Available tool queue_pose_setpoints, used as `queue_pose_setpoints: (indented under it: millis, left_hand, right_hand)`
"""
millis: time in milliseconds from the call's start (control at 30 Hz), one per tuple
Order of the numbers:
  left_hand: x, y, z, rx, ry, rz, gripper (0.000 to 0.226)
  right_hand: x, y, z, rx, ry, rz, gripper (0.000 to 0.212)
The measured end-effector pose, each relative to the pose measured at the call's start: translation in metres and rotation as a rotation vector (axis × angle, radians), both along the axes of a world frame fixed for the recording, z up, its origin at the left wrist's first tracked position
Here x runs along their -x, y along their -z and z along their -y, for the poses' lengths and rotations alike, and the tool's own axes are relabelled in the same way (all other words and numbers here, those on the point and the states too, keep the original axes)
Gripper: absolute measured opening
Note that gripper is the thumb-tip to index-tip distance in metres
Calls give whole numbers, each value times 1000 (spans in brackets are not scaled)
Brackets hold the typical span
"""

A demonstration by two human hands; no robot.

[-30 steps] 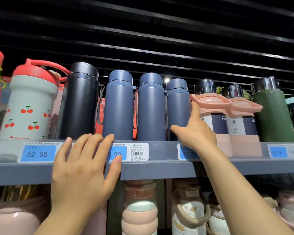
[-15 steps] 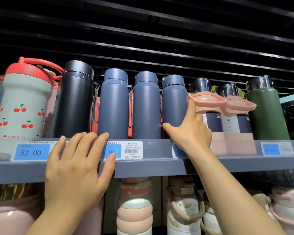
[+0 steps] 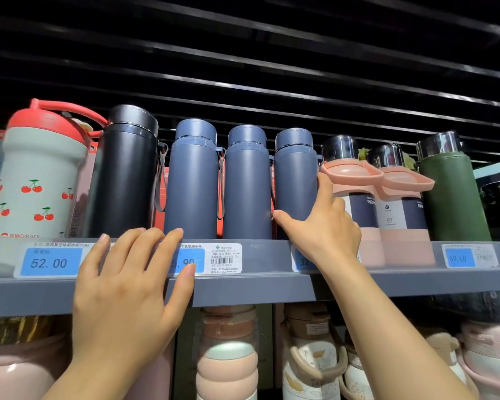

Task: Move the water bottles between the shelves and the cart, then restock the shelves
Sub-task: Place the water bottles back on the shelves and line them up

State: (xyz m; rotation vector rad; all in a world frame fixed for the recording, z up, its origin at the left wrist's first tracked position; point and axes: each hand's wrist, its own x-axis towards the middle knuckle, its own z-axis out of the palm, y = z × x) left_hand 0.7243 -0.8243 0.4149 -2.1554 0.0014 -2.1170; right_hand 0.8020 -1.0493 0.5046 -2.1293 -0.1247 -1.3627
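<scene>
Your right hand wraps thumb and forefinger round the blue bottle standing just above it on the shelf, seemingly to square it in its row, while your left hand rests flat-fingered on the shelf edge, likely for balance.

dark slatted panel overhead; grey shelf edge below.
</scene>
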Motion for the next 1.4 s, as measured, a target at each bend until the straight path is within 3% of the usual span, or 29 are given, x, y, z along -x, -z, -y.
queue_pose_setpoints:
  millis: [167,767,1000,1233,1400]
  left_hand:
    - [0,0,-1,4,2,-15,55]
    - [-2,0,-1,-8,10,35,55]
    - [-9,1,-1,-2,37,95,51]
    - [-25,6,86,-146,164,6,52]
    - [-55,-4,164,-133,151,3,52]
  right_hand:
    - [3,2,1,10,-56,18,83]
    - [7,4,-1,21,-30,-11,80]
    - [21,28,20,77,-19,153,62]
    - [7,14,104,-2,34,141,71]
    - [-13,-1,137,201,-28,364,63]
